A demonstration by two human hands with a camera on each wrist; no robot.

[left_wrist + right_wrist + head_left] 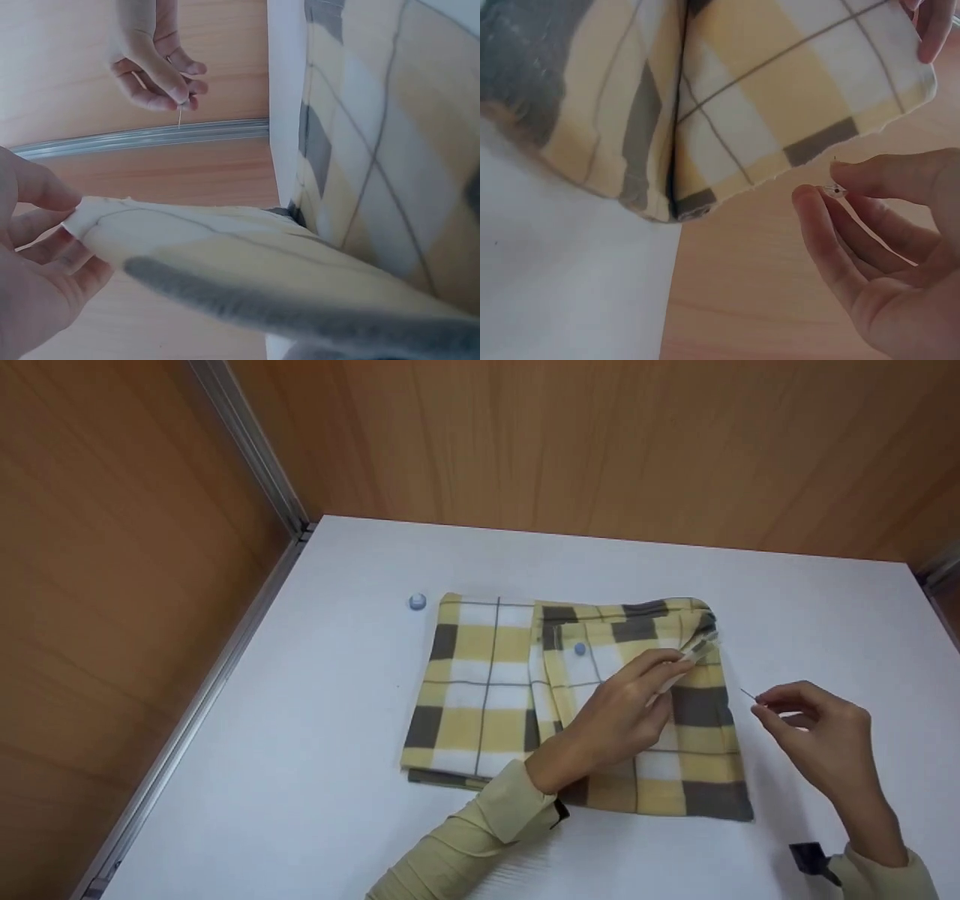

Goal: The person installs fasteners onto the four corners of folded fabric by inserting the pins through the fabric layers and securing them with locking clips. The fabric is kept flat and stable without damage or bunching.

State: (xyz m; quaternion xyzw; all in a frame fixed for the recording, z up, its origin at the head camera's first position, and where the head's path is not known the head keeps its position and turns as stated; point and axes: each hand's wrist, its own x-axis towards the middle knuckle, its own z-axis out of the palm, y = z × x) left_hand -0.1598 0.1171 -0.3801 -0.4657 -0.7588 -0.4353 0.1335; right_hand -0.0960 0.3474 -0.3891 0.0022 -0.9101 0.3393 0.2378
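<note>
A folded plaid cloth [484,660] in yellow, white and dark grey lies on the white table. My left hand [611,716] pinches its lifted edge near the far right corner, thumb against fingers; in the left wrist view the raised flap [202,240] stretches away from the fingertips. Off the cloth's right side, my right hand [821,731] holds a thin needle [748,694] between thumb and forefinger. Its point is toward the cloth, a short gap away. From the right wrist, the pinching fingertips [808,196] sit just below the cloth's raw edge.
A small round blue object [417,601] stands on the table [315,675] left of the cloth, and a smaller blue one [580,649] lies on the cloth. Wood-grain panels [600,442] rise behind and to the left, with a metal strip [255,450] at their corner.
</note>
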